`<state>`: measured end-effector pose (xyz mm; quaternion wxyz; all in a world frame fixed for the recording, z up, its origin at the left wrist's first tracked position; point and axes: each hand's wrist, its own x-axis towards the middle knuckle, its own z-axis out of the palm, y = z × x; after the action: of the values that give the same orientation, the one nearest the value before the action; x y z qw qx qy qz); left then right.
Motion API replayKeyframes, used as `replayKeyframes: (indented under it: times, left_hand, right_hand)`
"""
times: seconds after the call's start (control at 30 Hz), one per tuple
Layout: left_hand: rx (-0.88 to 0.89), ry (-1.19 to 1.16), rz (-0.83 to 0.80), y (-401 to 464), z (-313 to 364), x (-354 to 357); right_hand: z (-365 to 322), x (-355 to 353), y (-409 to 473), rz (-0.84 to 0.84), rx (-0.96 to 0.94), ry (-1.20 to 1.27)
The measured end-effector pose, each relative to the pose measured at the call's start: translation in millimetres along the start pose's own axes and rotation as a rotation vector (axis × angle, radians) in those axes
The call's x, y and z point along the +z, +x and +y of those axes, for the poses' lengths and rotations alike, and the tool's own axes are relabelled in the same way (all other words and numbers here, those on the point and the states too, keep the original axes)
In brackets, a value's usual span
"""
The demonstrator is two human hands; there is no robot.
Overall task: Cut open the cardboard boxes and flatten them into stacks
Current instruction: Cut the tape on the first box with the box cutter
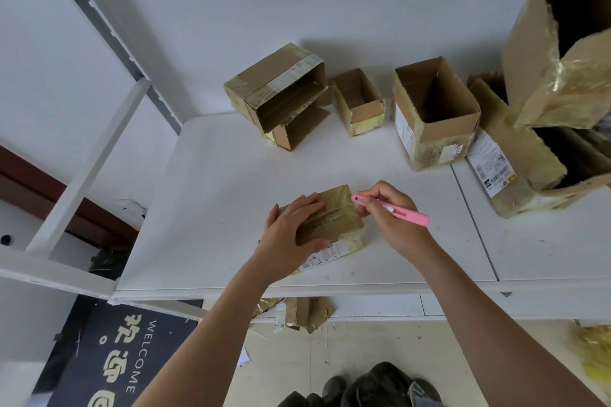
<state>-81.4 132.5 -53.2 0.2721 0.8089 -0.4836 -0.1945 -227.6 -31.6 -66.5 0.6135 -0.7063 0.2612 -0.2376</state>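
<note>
Mostly I worry about the small taped box (325, 216) near the front of the white surface (215, 195) sliding, sending the pink cutter (390, 209) toward my left hand (291, 228), whose fingers (309, 205) lie spread flat on top. My right hand (386, 211) pinches the cutter at the box's far edge.

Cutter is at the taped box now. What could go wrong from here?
1. The left hand lies on the box beside the seam; if the pink cutter slips along it, it could hit the fingers.
2. The box is small and only pressed down from the top, so it may slide on the smooth table.
</note>
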Motion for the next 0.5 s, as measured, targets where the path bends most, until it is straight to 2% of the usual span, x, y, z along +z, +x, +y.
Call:
replayKeyframes:
  times: [0.27, 0.5]
  left_hand:
    - [-0.005, 0.004, -0.007, 1, 0, -1]
    - [-0.002, 0.013, -0.021, 2, 0, -2]
  right_hand:
    - [-7, -14, -8, -0.109, -0.006, -0.096]
    - [-7, -18, -17, -0.108, -0.02, -0.096]
